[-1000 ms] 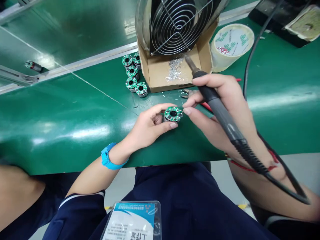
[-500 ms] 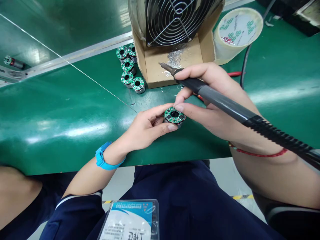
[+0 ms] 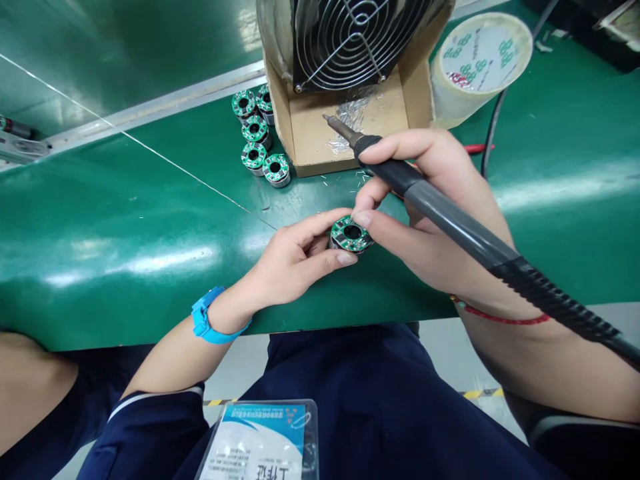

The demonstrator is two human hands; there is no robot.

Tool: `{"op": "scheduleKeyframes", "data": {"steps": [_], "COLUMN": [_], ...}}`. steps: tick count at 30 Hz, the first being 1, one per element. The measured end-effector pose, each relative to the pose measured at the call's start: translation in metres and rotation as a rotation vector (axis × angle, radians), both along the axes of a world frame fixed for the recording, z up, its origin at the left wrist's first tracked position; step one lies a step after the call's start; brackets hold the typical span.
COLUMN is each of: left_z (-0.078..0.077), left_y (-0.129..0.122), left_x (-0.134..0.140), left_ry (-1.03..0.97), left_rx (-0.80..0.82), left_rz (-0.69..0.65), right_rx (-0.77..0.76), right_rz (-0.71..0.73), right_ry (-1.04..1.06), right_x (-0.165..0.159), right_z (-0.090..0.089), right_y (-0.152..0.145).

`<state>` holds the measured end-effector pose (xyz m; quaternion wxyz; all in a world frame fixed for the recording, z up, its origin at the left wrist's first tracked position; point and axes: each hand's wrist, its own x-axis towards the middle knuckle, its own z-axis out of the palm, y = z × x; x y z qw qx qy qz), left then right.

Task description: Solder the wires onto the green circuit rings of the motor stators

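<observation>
Between the thumb and fingers of my left hand [image 3: 290,257] is a motor stator with a round green circuit board [image 3: 341,241] on top and a dark hole in its middle. My right hand [image 3: 435,213] is closed on a soldering iron [image 3: 450,217], whose bare metal tip points up and left, over the cardboard box and away from the board. The right thumb and a fingertip meet at the board's upper right edge; whether they pinch something small there I cannot make out. A thin wire [image 3: 200,179] runs from the upper left down to my left hand.
Several similar stators [image 3: 254,155] stand beside a cardboard box [image 3: 340,165] holding cut wire bits and a fan [image 3: 357,43]. A tape roll [image 3: 460,100], a red-handled tool [image 3: 477,148] and a black cable [image 3: 493,127] lie to the right. Another person's limb [image 3: 35,387] shows lower left.
The soldering iron and my right hand have shifted slightly right, with the iron's tip a little lower right. The held stator has moved slightly right with my left hand.
</observation>
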<state>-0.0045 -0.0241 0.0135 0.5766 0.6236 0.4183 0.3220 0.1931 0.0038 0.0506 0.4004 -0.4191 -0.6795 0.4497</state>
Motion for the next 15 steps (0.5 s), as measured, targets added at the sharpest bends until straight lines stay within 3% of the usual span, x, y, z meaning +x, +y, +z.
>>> {"op": "scheduleKeyframes", "data": {"steps": [9, 15], "left_z": [0.0008, 0.0020], "left_y": [0.0032, 0.0069], "left_x": [-0.0011, -0.0001], "left_ry": [0.025, 0.089], "left_rx": [0.006, 0.078], "left_rz": [-0.034, -0.042], "right_rx": [-0.028, 0.138], "right_rz": [0.004, 0.069], "right_ry": [-0.137, -0.258], "right_x": [0.0025, 0.0008], "right_z": [0.0025, 0.0010], "right_y": [0.0048, 0.0086]}}
